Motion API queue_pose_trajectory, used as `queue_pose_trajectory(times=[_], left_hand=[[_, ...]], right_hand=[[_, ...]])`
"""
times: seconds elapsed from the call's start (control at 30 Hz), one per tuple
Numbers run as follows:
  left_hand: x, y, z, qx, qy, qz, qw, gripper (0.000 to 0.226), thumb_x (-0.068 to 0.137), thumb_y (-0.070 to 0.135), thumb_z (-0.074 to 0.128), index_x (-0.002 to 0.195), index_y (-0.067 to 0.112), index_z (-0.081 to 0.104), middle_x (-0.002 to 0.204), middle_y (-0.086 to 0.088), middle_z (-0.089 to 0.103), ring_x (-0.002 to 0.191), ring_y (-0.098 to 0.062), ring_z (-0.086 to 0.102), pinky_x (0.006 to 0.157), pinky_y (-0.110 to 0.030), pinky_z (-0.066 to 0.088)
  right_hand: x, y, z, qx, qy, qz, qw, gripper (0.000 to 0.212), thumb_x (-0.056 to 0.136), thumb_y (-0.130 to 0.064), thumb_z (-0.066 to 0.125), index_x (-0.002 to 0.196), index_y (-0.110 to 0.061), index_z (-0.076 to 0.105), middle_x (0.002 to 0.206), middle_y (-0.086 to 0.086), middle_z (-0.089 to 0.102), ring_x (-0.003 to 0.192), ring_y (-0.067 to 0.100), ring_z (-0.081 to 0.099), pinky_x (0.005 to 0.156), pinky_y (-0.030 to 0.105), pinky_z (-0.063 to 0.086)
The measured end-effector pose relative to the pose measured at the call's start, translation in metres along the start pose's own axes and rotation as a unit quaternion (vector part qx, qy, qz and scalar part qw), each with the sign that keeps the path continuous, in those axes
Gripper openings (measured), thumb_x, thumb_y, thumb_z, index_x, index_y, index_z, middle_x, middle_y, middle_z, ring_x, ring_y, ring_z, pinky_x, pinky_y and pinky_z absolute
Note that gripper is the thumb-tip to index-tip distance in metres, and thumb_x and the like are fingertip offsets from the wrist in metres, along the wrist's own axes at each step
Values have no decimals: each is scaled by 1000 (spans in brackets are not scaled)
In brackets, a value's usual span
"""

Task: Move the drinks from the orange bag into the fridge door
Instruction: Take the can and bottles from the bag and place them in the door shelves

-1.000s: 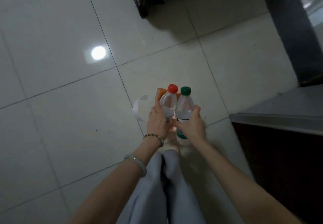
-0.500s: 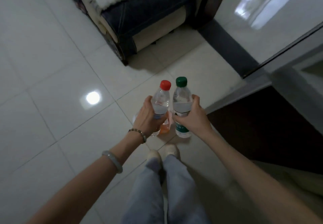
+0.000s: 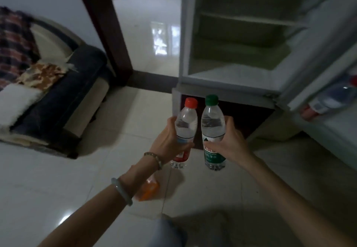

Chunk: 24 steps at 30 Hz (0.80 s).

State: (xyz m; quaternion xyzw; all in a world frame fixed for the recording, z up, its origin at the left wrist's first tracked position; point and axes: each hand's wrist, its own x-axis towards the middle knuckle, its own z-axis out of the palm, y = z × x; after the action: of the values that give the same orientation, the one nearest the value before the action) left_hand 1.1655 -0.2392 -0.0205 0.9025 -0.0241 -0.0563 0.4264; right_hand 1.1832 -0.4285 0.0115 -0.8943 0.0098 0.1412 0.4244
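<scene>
My left hand [image 3: 168, 142] grips a clear water bottle with a red cap [image 3: 185, 129], held upright. Right beside it, my right hand [image 3: 229, 144] grips a clear bottle with a green cap and green label [image 3: 212, 131], also upright. Both bottles hang above the tiled floor in front of the open fridge [image 3: 237, 40]. The fridge door [image 3: 316, 84] stands open at the right, and a bottle [image 3: 332, 98] lies in its shelf. The orange bag [image 3: 147, 189] lies on the floor below my left wrist, mostly hidden by my forearm.
A dark sofa [image 3: 63, 100] with a plaid blanket and cushions stands at the left. A dark wooden door frame [image 3: 108, 28] opens onto a bright tiled room behind. The fridge's inner shelves look bare. My legs show at the bottom edge.
The view has swung up from the floor toward the open fridge. Both hands have carried the two bottles up and away from the orange bag, which now lies under my left forearm.
</scene>
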Motion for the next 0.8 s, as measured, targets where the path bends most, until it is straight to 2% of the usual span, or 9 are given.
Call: queue_pose_trajectory(times=[0.13,0.27,0.4,0.5,0.63,0.73,0.8], left_hand=[[32,65,52,9,-56,95,994,83,69,28,77,129,13,23,123,-10,54,107,-25,59,89,-35,51],[49,134,108,-11,-103,163,981,79,67,33,78,124,16,26,117,-2,54,100,-18,60,84,-33,53],[59,194,157,-43,-144,205,967,79,65,33,80,122,20,27,114,5,55,98,-12,60,81,-30,53],[70,231,188,-59,-167,235,956,78,65,31,81,121,18,28,115,1,58,98,-13,61,80,-31,53],[86,274,217,-68,-187,277,940,77,67,24,80,123,16,28,115,-2,59,97,-16,62,81,-33,54],[104,298,231,-96,-184,291,934,70,67,18,80,118,16,31,112,0,57,98,-13,59,80,-26,51],[119,312,240,-106,-173,293,934,72,67,18,81,119,16,31,111,2,56,98,-12,58,81,-27,49]], right_hand=[[-26,42,-76,24,81,24,996,70,61,-27,82,112,-21,35,113,1,56,105,22,56,85,47,51],[-61,85,-142,54,147,43,987,69,57,-29,83,108,-22,37,110,0,57,102,19,57,84,45,52],[-92,121,-200,86,201,50,974,66,61,-19,81,108,-26,34,108,0,60,98,18,60,83,41,53],[-108,142,-234,88,248,57,963,67,61,-21,80,109,-26,34,104,-1,63,93,18,62,80,43,54],[-119,158,-271,73,311,57,946,70,61,-23,81,113,-27,33,104,0,62,92,20,62,78,40,54],[-117,168,-292,77,346,50,934,78,60,-25,82,120,-27,31,107,1,61,95,21,61,78,42,54],[-109,175,-304,85,384,51,918,81,57,-26,83,121,-28,32,110,3,61,97,21,60,81,41,54]])
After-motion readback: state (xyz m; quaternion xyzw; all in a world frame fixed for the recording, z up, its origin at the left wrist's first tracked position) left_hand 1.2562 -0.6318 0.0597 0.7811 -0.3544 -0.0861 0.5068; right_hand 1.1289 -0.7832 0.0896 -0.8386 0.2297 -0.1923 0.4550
